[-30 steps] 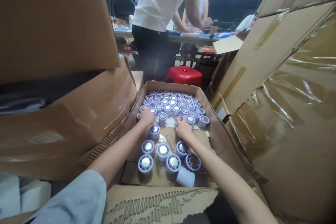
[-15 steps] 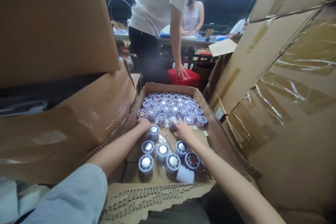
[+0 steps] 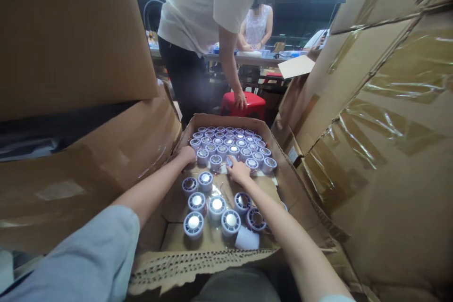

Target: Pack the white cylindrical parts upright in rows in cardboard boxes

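Several white round parts with dark slotted tops and silver centres [image 3: 216, 205] stand in an open cardboard box [image 3: 283, 151]. They are packed in rows at the far end and spread loosely nearer me. My left hand [image 3: 187, 155] is at the left end of the front packed row; its fingertips are hidden. My right hand [image 3: 239, 170] has its fingers on a tilted white part [image 3: 230, 160] at the front of the packed rows. One white part [image 3: 247, 238] lies on its side near the box's front edge. Thin red wires show among the parts.
Tall taped cartons [image 3: 382, 151] rise on the right, and more cartons [image 3: 78, 160] on the left. Beyond the box, a person in a white shirt [image 3: 208, 9] leans over a red stool [image 3: 253, 101]. Another person [image 3: 257, 26] is at a long table behind.
A dark-centred part from the left now stands beside the loose parts, and my left hand has moved up to the packed row. The tilted part has shifted slightly under my right hand.
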The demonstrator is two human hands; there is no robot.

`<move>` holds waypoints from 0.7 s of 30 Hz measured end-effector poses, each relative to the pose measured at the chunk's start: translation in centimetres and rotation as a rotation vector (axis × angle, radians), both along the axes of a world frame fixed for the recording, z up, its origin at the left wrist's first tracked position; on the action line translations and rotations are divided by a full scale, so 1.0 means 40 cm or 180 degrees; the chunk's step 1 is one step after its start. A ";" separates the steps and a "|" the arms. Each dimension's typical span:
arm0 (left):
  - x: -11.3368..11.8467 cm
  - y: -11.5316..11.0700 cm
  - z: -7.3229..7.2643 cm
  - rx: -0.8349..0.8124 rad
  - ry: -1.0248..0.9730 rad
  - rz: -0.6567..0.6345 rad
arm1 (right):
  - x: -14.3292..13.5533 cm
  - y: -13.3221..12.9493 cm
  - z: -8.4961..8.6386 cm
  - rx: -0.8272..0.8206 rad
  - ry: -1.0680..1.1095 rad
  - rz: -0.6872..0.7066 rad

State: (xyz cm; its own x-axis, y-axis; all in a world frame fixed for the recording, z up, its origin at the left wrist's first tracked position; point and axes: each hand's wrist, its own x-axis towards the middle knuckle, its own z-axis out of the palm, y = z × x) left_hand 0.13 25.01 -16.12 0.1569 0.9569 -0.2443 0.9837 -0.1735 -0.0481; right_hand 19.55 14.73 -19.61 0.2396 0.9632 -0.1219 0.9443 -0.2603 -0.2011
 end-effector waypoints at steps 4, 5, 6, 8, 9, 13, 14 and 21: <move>0.013 -0.017 -0.021 0.0518 0.0158 0.0051 | 0.062 -0.026 0.018 0.0103 0.0619 0.0057; 0.014 -0.021 -0.027 0.0647 0.0145 -0.0066 | 0.082 -0.035 0.029 0.0192 0.0856 0.0094; 0.014 -0.021 -0.031 0.0733 0.0119 -0.0203 | 0.102 -0.046 0.043 0.0329 0.1098 0.0126; 0.009 -0.009 -0.030 0.0764 0.0077 -0.0440 | 0.141 -0.077 0.077 0.0631 0.1591 0.0085; 0.005 0.003 -0.025 0.0725 0.0083 -0.0531 | 0.157 -0.097 0.097 0.0733 0.1857 0.0010; -0.018 0.049 -0.002 0.0365 0.0339 -0.0845 | 0.182 -0.218 0.184 0.0818 0.2909 -0.0262; -0.023 0.054 0.002 0.0341 0.0402 -0.0967 | 0.180 -0.256 0.206 0.0862 0.3086 -0.0254; -0.002 0.031 0.088 0.0301 0.0775 -0.1390 | 0.180 -0.545 0.330 0.1138 0.3367 -0.0383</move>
